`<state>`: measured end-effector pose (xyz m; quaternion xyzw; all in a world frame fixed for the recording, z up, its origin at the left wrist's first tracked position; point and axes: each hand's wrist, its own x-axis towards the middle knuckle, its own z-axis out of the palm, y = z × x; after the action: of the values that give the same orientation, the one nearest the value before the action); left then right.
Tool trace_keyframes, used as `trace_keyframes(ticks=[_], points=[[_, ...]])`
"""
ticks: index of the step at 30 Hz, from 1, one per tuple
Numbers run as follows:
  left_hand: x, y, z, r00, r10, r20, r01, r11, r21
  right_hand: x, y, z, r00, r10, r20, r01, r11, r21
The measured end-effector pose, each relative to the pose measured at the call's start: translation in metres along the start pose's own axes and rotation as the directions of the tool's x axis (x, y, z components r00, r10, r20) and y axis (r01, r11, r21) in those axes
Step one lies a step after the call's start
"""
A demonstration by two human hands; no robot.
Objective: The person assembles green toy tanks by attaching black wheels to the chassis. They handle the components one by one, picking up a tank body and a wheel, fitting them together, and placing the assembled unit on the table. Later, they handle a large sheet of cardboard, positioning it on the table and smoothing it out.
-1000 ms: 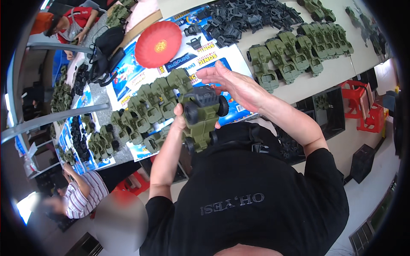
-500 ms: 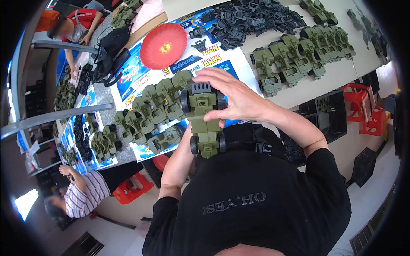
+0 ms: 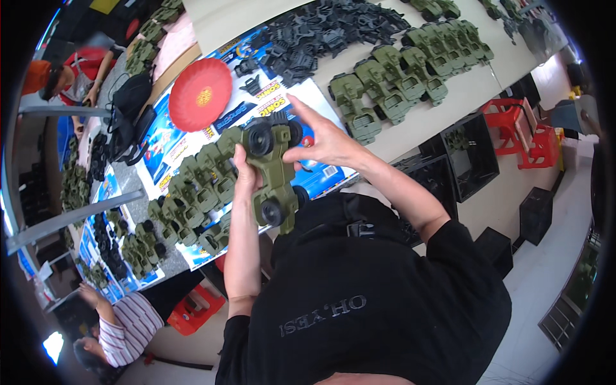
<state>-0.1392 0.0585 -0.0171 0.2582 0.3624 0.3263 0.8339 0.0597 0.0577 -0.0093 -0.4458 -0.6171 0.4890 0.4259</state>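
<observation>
Tilted on its side above the near edge of the table is an olive-green toy truck (image 3: 277,168) with black wheels and a dark ribbed piece at its far end. My left hand (image 3: 247,176) is closed round its left side, thumb up along the body; the other fingers are hidden beneath. On the other side, my right hand (image 3: 330,142) has thumb and forefinger spread wide, the thumb tip at the truck's edge. Close by on the left stands a row of similar green toy trucks (image 3: 200,176) on printed sheets.
A red scalloped plate (image 3: 201,95) lies beyond my hands, next to a heap of dark plastic parts (image 3: 333,35). More green trucks (image 3: 378,83) line the right. Black crates (image 3: 471,157) and red stools (image 3: 523,135) stand below the table. Two people sit at the left.
The toy truck has turned from its flat side onto its edge, showing its wheels. My left hand has come into sight round it, and my right hand's fingers have spread off its far end.
</observation>
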Motion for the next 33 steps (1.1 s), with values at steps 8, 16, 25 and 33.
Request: trace_keyframes(ticks=[8,16,25,33], points=[[0.105,-0.066,-0.011,0.902,0.179,-0.394,0.018,0.893,0.449,-0.072,0.073,-0.059,0.872,0.326,-0.364,-0.378,0.923,-0.079],[0.168,-0.123,-0.016,0.863,0.401,-0.308,-0.094,0.725,0.682,-0.106,0.088,-0.083,0.732,0.269,-0.626,-0.546,0.781,-0.303],[0.149,-0.143,0.015,0.892,0.224,-0.392,0.060,0.802,0.594,-0.102,0.113,-0.103,0.716,0.518,-0.468,-0.572,0.819,0.031],[0.146,-0.133,0.010,0.873,0.065,-0.483,0.198,0.858,0.474,-0.108,0.119,-0.135,0.803,0.498,-0.328,-0.562,0.816,-0.135]])
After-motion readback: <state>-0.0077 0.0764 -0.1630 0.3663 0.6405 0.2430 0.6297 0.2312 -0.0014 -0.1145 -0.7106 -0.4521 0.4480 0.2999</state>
